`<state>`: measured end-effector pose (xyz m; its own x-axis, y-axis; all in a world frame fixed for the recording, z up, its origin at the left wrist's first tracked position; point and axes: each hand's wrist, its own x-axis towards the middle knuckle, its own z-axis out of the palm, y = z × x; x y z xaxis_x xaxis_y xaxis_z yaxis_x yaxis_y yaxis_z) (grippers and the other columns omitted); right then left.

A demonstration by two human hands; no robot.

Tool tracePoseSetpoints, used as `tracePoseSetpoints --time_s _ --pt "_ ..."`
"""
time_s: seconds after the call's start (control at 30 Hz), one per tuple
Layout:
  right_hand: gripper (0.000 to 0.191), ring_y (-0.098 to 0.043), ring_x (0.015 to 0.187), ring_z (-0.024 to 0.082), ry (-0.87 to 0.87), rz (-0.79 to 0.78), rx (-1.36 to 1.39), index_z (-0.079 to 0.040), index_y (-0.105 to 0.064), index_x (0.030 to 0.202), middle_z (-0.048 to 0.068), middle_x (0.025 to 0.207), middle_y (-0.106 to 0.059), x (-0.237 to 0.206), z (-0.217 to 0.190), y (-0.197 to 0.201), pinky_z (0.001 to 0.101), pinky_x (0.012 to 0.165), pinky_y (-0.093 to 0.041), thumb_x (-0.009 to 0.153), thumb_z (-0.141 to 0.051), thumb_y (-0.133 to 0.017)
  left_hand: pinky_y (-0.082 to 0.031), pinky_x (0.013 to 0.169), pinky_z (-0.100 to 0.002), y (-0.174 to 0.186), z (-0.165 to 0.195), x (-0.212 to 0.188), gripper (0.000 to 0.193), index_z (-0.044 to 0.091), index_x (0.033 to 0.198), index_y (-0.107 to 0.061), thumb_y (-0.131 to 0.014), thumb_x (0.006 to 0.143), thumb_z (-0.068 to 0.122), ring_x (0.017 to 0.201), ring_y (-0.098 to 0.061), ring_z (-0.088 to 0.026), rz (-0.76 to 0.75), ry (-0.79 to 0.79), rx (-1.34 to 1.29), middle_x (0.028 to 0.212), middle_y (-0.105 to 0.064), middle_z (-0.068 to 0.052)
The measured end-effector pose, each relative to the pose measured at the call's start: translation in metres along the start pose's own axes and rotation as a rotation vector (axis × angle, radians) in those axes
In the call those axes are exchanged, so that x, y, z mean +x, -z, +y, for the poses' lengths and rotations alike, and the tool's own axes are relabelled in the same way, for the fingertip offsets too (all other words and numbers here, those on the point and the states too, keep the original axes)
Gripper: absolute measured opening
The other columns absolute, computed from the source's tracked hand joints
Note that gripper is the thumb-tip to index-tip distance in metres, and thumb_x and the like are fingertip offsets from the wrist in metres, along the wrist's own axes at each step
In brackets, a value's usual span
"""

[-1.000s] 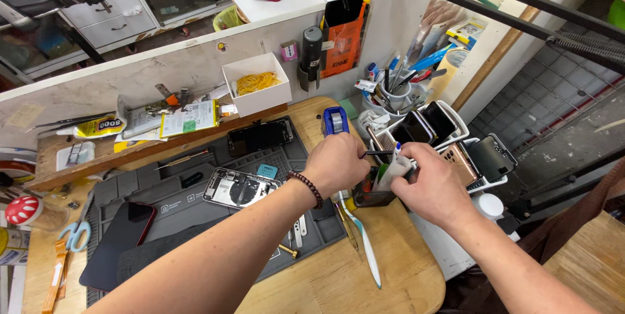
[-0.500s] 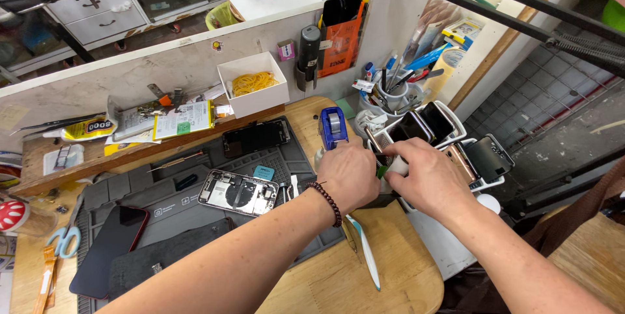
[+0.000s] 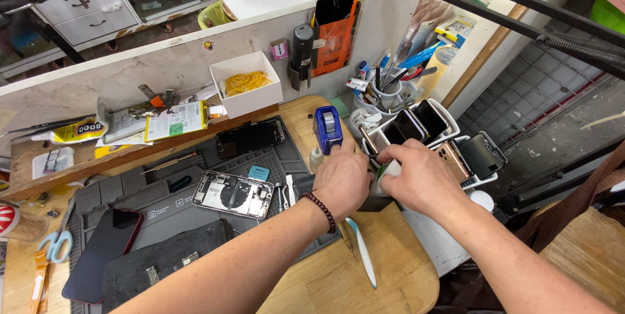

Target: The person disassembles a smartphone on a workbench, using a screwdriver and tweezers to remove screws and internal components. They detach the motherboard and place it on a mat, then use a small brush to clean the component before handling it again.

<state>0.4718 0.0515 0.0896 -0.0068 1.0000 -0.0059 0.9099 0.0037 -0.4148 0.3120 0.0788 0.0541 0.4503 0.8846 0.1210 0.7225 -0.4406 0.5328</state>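
My left hand [image 3: 342,180] and my right hand [image 3: 420,180] meet at the right end of the wooden bench, over a dark box. Between them they grip a small white object with a green part [image 3: 384,172]; my fingers hide most of it. A beaded bracelet sits on my left wrist. Just behind the hands is a white rack of phones [image 3: 449,113]. A blue tape dispenser [image 3: 327,128] and a small dropper bottle [image 3: 316,157] stand to the left of my left hand. An opened phone chassis [image 3: 233,193] lies on the grey work mat [image 3: 163,213].
A white and teal pry tool [image 3: 362,252] lies near the bench's front edge. A dark phone [image 3: 104,252] and scissors [image 3: 52,245] are at the left. A white box of rubber bands [image 3: 246,83], a tool cup [image 3: 384,96] and a black lamp arm [image 3: 521,8] are behind.
My two hands have drawn closer together around the white and green object and shifted slightly toward the phone rack.
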Motion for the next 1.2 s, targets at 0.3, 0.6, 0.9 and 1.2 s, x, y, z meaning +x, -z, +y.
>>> tracePoseSetpoints --time_s 0.3,0.6,0.9,1.2 --pt "0.032 -0.046 0.133 0.031 0.278 -0.045 -0.422 -0.022 -0.083 0.098 0.006 0.141 -0.058 0.014 -0.028 0.007 0.0525 0.102 -0.037 0.066 -0.018 -0.080 -0.058 0.087 -0.044 0.026 -0.004 -0.001 0.033 0.009 0.107 -0.075 -0.071 0.075 0.013 0.097 -0.072 -0.037 -0.200 0.203 -0.218 0.100 -0.074 -0.022" --pt "0.020 -0.061 0.113 0.027 0.407 -0.119 -0.426 -0.021 -0.080 0.096 0.003 0.118 -0.065 0.022 -0.033 -0.001 0.0450 0.089 -0.050 0.077 -0.018 -0.073 -0.064 0.079 -0.044 0.033 -0.008 -0.005 0.039 0.004 0.111 -0.069 -0.072 0.074 0.016 0.088 -0.077 -0.037 -0.276 0.327 -0.352 0.098 -0.075 -0.021" --pt "0.030 -0.066 0.104 0.031 0.195 -0.261 -0.408 -0.013 -0.076 0.100 0.009 0.102 -0.069 0.024 -0.031 0.003 0.0446 0.086 -0.056 0.078 -0.033 -0.078 -0.059 0.087 -0.044 0.024 0.009 -0.017 0.043 0.007 0.122 -0.065 -0.070 0.080 0.016 0.097 -0.073 -0.036 -0.185 0.301 -0.283 0.098 -0.074 -0.024" --pt "0.020 -0.067 0.104 0.032 0.385 -0.004 -0.232 -0.005 -0.078 0.087 0.011 0.119 -0.067 0.018 -0.010 -0.006 0.0428 0.090 -0.055 0.076 -0.022 -0.077 -0.058 0.086 -0.046 0.028 0.006 -0.017 0.045 0.004 0.123 -0.063 -0.070 0.079 0.014 0.100 -0.071 -0.039 -0.160 0.323 -0.216 0.102 -0.073 -0.024"
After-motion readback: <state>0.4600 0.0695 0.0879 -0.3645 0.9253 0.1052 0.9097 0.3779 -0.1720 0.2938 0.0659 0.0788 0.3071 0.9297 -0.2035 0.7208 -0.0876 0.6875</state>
